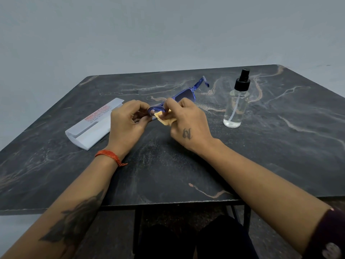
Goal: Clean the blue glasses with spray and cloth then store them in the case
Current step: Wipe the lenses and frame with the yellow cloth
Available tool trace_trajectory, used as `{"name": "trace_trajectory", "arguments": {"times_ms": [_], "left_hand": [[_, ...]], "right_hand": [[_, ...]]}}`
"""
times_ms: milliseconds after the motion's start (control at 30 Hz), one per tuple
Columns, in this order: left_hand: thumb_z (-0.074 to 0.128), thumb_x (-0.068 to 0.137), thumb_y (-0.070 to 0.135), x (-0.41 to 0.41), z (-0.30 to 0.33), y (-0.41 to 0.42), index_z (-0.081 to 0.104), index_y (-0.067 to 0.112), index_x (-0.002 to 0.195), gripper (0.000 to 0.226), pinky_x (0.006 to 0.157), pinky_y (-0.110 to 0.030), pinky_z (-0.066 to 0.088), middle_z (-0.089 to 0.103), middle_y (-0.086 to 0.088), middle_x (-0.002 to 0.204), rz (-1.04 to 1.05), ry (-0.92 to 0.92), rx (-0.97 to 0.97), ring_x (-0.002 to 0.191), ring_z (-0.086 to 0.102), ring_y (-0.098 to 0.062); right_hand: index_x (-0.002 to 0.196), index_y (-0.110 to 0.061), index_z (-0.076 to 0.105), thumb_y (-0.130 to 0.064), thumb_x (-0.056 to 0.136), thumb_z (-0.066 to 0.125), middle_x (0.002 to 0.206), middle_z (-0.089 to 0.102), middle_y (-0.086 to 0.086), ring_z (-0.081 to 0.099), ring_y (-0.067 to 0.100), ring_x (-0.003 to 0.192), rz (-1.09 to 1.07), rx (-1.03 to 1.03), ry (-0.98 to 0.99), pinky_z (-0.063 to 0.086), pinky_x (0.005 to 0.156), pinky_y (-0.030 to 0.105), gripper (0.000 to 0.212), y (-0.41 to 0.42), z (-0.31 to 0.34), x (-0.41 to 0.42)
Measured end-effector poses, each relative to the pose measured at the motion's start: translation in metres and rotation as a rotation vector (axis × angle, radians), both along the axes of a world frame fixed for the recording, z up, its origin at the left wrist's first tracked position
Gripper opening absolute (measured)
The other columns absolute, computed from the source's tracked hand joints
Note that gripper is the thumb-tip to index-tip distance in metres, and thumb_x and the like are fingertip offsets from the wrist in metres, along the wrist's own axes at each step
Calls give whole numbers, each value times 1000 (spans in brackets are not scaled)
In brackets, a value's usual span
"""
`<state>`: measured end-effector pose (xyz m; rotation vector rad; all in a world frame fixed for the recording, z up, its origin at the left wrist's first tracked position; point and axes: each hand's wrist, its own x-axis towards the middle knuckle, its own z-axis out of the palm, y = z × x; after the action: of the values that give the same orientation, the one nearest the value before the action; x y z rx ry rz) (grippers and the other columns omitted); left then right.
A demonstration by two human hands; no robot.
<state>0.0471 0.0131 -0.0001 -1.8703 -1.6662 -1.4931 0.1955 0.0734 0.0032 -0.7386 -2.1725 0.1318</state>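
- An orange thread band (110,156) is worn on the left wrist.
- The near end of the blue glasses (183,95) is gripped by the curled fingers of the left hand (128,120), above the dark marble table (168,165).
- A yellow cloth (165,118) is pinched against the near lens by the right hand (186,120).
- The white case (91,126) lies just left of the left hand.
- The clear spray bottle (237,103) stands upright, right of the glasses.
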Motion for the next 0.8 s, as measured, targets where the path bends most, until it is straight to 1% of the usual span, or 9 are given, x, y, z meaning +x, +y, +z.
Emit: {"name": "trace_trajectory", "arguments": {"times_ms": [100,200,267,333,400,567,700,767,800], "left_hand": [[73,70,-7,-1,0,1,67,2,80,15,64,-10,47,60,0,77,7,11,-9,72,57,-10],[73,71,-5,-1,0,1,67,2,81,14,66,-16,51,62,-1,79,-3,-18,-7,71,61,-13],[74,72,-2,-2,-1,1,67,3,82,13,68,-20,53,63,-2,80,-12,-54,-5,72,62,-14],[75,72,0,-2,-2,1,67,4,83,14,69,-18,54,63,-2,82,-13,-83,-6,74,61,-6],[75,72,0,-2,-2,1,67,4,84,15,70,-16,53,63,-2,83,-9,-100,-8,74,61,1],[74,73,-2,-2,0,0,67,1,85,15,72,-12,51,63,-3,84,0,-67,-3,76,60,4],[74,72,-2,0,0,-1,67,0,85,15,70,-7,48,62,-3,83,5,-62,-9,75,60,5],[75,72,-2,-1,1,-1,67,1,84,15,69,-4,45,62,-2,81,12,-53,-5,75,58,9],[75,71,-2,-1,1,-1,67,2,83,15,68,-3,44,62,-2,80,17,-40,-5,75,58,10]], "right_hand": [[89,-9,60,6,62,53,68,59,5,48,22,70,-65,65,-8,37,46,25,32,1,1,1],[85,-4,64,12,54,56,60,61,4,49,27,64,-95,201,-12,28,45,23,36,1,1,1],[80,-2,66,15,51,58,71,67,4,49,27,62,-70,260,-20,32,46,25,34,2,-1,-1],[79,-1,68,17,54,61,85,71,4,51,28,66,-25,256,-32,42,51,29,33,4,-5,-3],[87,0,70,18,57,63,94,72,5,53,30,74,22,223,-26,48,59,30,36,7,-7,-5],[107,-5,69,18,65,61,108,70,4,55,31,94,115,190,-81,45,74,30,49,10,-10,-6],[100,-8,72,21,61,65,99,70,10,59,20,94,160,74,-33,42,77,18,49,13,-12,-4],[91,-7,75,19,61,68,88,68,12,57,10,85,159,20,22,38,72,10,41,14,-11,-2],[86,-6,75,17,62,70,84,67,12,58,12,81,158,8,47,40,69,12,35,14,-10,-1]]}}
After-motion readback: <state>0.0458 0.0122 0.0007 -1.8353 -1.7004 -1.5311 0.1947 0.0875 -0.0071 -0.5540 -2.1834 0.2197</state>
